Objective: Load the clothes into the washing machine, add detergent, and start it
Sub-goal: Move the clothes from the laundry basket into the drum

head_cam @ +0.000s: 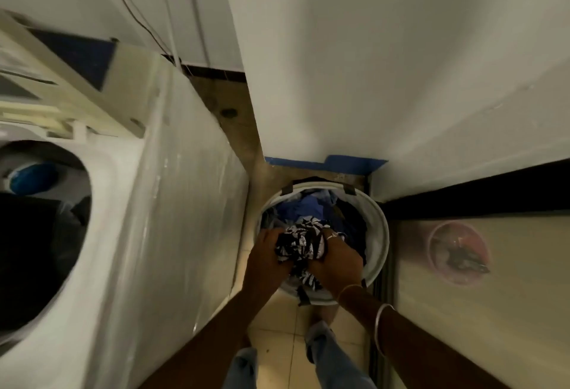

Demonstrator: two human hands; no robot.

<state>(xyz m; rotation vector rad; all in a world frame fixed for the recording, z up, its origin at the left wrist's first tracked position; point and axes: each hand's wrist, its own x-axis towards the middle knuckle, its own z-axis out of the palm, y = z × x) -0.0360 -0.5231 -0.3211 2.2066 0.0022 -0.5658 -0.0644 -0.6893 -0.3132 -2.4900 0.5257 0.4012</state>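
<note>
A white laundry basket (377, 222) stands on the floor below me, filled with blue and dark clothes (303, 205). My left hand (266, 260) and my right hand (337, 260) both grip a bunched black-and-white striped garment (300, 243) just above the basket. On the left is the white top-loading washing machine (172, 203) with its lid up. Its round drum opening (37, 234) shows dark clothes and a blue part inside.
A white wall corner with blue tape (324, 163) rises right behind the basket. A pink-rimmed bowl (459, 253) lies on a pale surface at the right. My legs in jeans (333, 357) stand on the tiled floor between the machine and that surface.
</note>
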